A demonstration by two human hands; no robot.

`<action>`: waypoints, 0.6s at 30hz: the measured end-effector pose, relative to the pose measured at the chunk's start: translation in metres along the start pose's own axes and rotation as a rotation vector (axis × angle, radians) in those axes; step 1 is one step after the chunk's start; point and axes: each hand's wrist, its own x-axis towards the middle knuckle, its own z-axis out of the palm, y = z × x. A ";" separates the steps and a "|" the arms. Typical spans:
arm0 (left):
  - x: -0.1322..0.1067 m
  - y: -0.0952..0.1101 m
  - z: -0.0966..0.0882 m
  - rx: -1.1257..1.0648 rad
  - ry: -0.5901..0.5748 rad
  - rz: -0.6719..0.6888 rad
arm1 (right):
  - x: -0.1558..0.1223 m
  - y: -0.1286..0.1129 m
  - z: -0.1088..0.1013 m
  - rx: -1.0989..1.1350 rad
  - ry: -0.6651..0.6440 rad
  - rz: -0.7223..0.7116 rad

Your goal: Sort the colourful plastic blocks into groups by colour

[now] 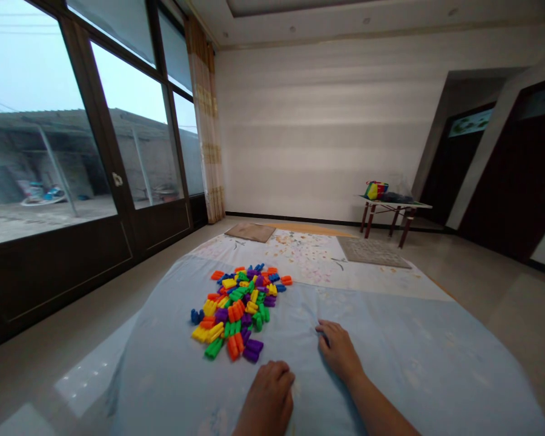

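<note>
A heap of small colourful plastic pieces (236, 312) lies on the light blue cloth, left of centre. They are orange, yellow, green, blue and purple, many shaped like paired tubes. My left hand (270, 393) rests on the cloth just below and right of the heap, its fingers curled in; no object shows in it. Further right, my right hand (338, 348) lies on the cloth with thumb and fingers a little apart and nothing between them. Neither hand touches the pieces. The nearest piece to my left hand is a purple one (253, 350).
The pale blue tablecloth (390, 363) covers a rounded table, with a white floral cloth (295, 251) beyond. Two mats, a brown one (251, 232) and a grey patterned one (372, 251), lie at the far side. A small side table (418, 206) carries bags. Glazed doors (131, 209) stand left.
</note>
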 end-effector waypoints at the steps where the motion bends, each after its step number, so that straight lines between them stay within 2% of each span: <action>1: -0.001 0.001 0.000 0.001 0.003 0.003 | 0.000 0.001 0.000 0.000 -0.001 0.002; 7: -0.006 0.003 -0.003 -0.012 0.062 0.050 | 0.000 0.002 0.001 0.006 -0.009 0.011; 11: -0.001 -0.009 -0.016 -0.002 0.155 0.089 | 0.000 0.002 0.002 0.001 -0.003 -0.001; 14: 0.011 -0.033 -0.040 0.105 0.329 -0.072 | 0.000 0.002 0.002 0.003 -0.003 -0.010; 18: 0.022 -0.081 -0.081 0.211 0.497 -0.324 | 0.000 0.002 0.002 0.006 -0.004 -0.018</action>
